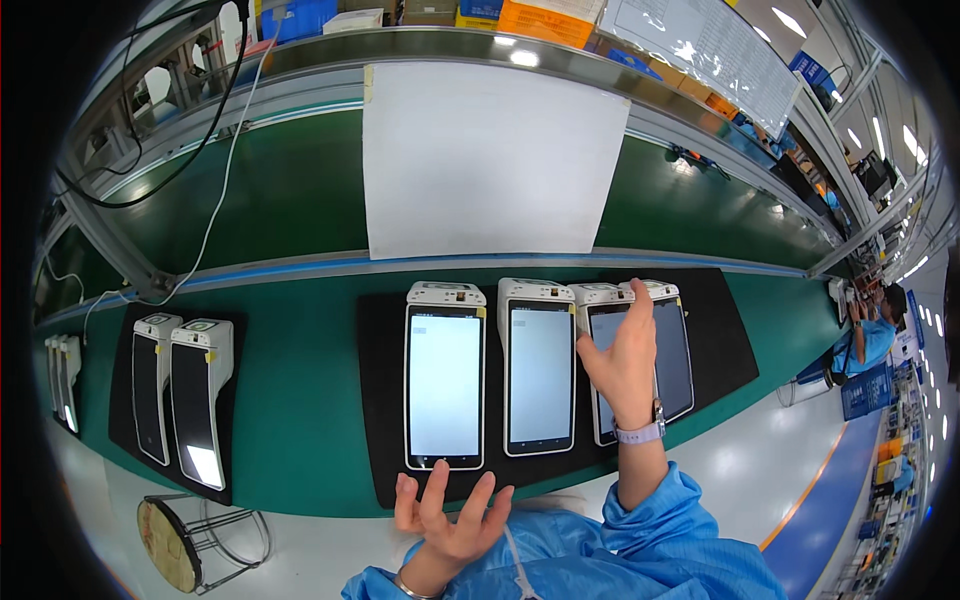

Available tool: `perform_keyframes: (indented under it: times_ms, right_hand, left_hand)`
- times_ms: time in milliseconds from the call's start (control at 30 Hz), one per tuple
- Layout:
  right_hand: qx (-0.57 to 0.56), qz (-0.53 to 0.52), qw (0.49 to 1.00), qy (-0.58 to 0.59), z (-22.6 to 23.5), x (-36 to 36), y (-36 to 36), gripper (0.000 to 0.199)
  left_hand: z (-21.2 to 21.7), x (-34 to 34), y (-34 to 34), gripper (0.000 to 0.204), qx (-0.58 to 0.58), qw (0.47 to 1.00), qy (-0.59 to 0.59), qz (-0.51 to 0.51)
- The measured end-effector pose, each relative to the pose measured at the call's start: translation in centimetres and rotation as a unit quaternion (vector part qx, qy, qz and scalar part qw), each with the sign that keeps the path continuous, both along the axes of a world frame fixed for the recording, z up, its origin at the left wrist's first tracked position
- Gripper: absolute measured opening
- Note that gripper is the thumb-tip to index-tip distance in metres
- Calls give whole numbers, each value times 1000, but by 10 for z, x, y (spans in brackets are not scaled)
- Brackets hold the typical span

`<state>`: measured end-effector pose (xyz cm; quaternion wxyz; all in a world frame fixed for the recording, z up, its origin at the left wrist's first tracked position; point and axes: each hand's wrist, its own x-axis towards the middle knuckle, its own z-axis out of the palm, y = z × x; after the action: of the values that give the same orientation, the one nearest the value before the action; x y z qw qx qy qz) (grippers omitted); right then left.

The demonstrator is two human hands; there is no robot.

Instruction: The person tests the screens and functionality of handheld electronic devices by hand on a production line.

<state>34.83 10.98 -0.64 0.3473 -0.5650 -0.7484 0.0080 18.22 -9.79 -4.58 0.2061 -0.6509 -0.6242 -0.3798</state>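
Observation:
Several white handheld terminals lie side by side on a black mat (385,470). The left two, one (445,385) and another (539,375), have lit white screens. My right hand (625,355), a watch on its wrist, reaches over the third terminal (602,300) with fingers extended onto its dark screen; a fourth terminal (675,350) lies just beyond. My left hand (450,515) hovers at the mat's near edge, fingers spread, holding nothing. Both arms wear blue sleeves.
A second black mat (125,440) at the left holds two more dark terminals (200,400). More devices (63,380) sit at the far left. A white sheet (490,160) hangs over the green conveyor (290,190). A round stool (170,545) stands below. Another worker (870,335) sits far right.

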Motion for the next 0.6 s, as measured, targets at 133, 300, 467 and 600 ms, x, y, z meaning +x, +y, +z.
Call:
perform_keyframes:
  times_ms: [133,300,467,600]
  right_hand:
    - [-22,2,999,25,6,1,-4,76]
    - [-6,69,997,42,16,-49,-28,81]
    - [-11,3,1000,1,17,-86,-23,83]
    - [24,4,1000,-20,7,-94,-21,83]
  left_hand:
    - [4,-14,0,65,-37,998,-31,46]
    - [11,-24,14,106,-102,974,-201,-29]
    - [6,-21,22,112,-102,947,-300,-51]
    - [-4,-21,20,111,-62,953,-290,-60]
